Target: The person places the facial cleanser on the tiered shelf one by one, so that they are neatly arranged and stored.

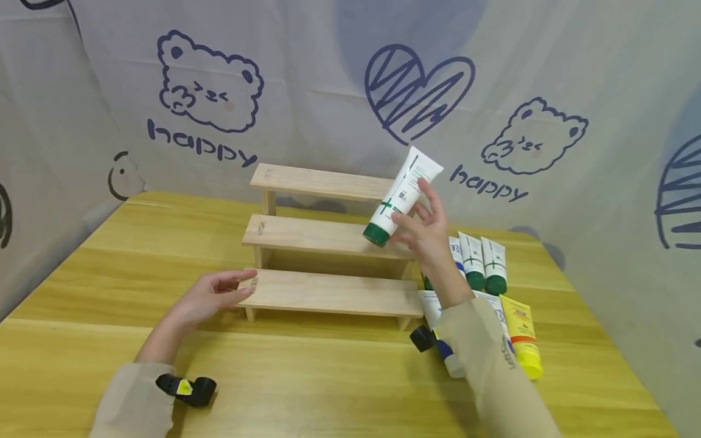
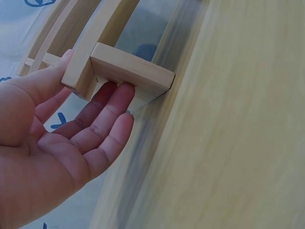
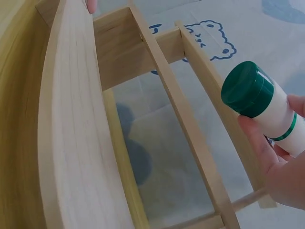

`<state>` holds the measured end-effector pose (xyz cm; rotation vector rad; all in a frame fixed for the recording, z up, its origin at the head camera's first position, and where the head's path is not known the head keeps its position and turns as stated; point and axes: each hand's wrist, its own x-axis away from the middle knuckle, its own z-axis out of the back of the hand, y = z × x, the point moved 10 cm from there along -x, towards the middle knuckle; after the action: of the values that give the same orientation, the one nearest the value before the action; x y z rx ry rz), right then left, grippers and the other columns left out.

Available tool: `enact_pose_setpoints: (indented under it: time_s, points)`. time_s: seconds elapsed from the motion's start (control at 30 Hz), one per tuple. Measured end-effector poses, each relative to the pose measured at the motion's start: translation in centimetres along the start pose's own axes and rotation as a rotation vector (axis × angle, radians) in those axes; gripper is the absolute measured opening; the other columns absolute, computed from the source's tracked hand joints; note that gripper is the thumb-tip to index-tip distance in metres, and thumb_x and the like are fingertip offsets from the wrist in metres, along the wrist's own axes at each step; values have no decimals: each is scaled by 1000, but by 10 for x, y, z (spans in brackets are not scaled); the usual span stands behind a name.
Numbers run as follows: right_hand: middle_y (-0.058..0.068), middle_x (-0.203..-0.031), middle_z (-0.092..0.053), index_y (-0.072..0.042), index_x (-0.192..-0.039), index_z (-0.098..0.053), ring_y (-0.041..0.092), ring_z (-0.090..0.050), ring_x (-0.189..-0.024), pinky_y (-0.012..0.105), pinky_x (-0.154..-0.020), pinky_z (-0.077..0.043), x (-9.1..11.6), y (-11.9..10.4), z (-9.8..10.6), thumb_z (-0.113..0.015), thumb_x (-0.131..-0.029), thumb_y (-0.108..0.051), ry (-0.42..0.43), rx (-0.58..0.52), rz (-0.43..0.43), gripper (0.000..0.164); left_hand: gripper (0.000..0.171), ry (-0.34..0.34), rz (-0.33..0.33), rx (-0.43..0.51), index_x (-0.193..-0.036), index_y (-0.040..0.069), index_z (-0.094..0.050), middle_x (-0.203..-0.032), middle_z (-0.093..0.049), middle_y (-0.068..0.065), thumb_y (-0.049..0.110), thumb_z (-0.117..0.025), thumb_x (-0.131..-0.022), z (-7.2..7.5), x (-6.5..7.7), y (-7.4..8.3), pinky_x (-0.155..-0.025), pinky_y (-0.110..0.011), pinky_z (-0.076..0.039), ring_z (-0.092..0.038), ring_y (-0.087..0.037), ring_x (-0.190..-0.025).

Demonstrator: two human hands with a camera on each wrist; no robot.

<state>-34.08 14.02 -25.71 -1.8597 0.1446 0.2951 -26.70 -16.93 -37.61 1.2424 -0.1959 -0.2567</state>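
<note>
Facing me is a pale cloth (image 1: 317, 36), which also runs along the left and right sides of my bench (image 1: 164, 255); on it, in dark blue line, I see a fluffy bear head (image 1: 210, 85) with squinting eyes, the lettering "happy" (image 1: 202, 141) slanting beneath; right of that comes a scribble-filled heart (image 1: 420, 91), partly over a large pale blue patch (image 1: 411, 24); further right I have a second bear head (image 1: 535, 137) with its own word "happy" (image 1: 488, 184) below; at my far right a striped shape (image 1: 684, 188) is cut off by the view's edge; my bench is yellowish, wood-grained, banded lighter and darker.
</note>
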Motion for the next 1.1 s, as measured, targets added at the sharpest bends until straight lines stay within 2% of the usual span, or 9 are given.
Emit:
enact_pose_setpoints:
  time_s: [0.13,0.5,0.67,0.87,1.1]
  points:
    - [13,-126,-42,-25,-137,-32,27,-51,-100,34,-60,-51,-4,1,-6,-58,-78,13,19,22,-2,75,50,-1,3,11,-130,-2,-42,-134,-36,-23,23,-56,-90,1,1,-1,-78,-31,-46,-37,-37,-115]
    - [16,-120,-46,-22,-136,-34,25,-56,-90,35,-57,-51,-23,-4,-28,-58,-77,16,46,-12,53,75,50,-7,1,15,-130,-3,-42,-132,-38,-23,23,-55,-90,1,0,-1,-78,-30,-46,-39,-36,-114]
    - [16,-117,-46,-20,-137,-32,25,-57,-85,35,-56,-51,-31,-14,-45,-60,-77,14,13,-9,137,74,47,-8,-14,1,-128,-4,-45,-133,-38,-23,21,-56,-90,2,-1,0,-78,-26,-44,-39,-34,-113]
    - [14,-117,-47,-17,-137,-32,28,-58,-89,35,-56,-51,-36,-24,-59,-61,-76,14,11,41,232,74,47,-18,-11,-11,-127,-3,-46,-132,-39,-22,22,-57,-89,1,-1,0,-77,-27,-44,-42,-31,-110]
    - [10,-122,-44,-18,-136,-33,30,-56,-92,38,-59,-51,-44,-25,-69,-61,-76,15,37,39,270,74,47,-23,-20,-20,-128,-2,-46,-133,-38,-21,23,-56,-89,1,-3,-1,-78,-26,-43,-41,-32,-112]
